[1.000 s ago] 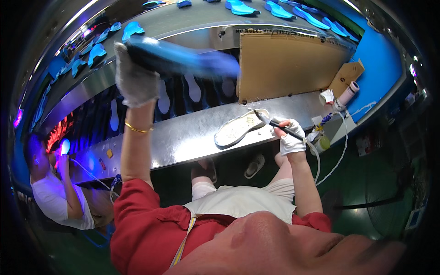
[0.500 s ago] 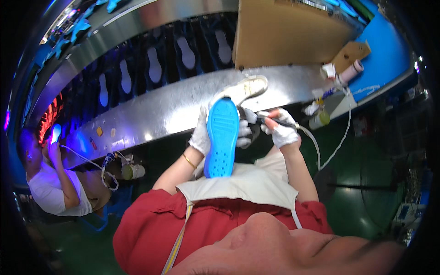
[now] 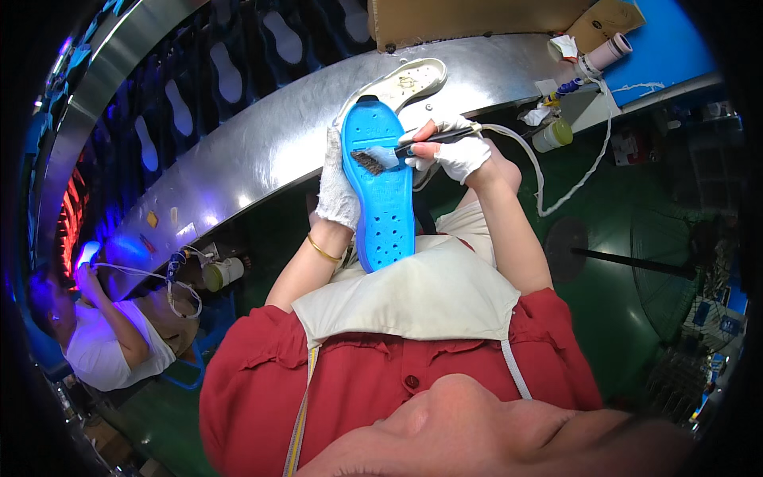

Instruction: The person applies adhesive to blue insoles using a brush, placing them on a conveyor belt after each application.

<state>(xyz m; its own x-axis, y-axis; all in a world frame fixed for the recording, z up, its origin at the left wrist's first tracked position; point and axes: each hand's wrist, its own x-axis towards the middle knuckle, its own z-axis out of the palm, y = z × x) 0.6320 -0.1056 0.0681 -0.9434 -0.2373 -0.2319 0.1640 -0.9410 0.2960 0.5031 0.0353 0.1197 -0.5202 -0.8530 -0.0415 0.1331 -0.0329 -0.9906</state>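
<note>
Brushing near top of blue sole [image 3: 385, 191], lower part not yet touched; left hand [image 3: 337, 184] closed around sole edge, right hand [image 3: 455, 149] closed tight on brush [image 3: 397, 153]

The curved, bare metal tabletop [image 3: 262, 151] carries a white shoe sole [image 3: 409, 79] near its far edge. At its right end lie crumpled white cloth scraps [image 3: 566, 46], a pale roll [image 3: 608, 54] and a small capped jar [image 3: 554, 135].

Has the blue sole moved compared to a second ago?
Yes. The blue sole came down from up at the conveyor racks, past the metal bench, to the lap, held by the left hand.
</note>
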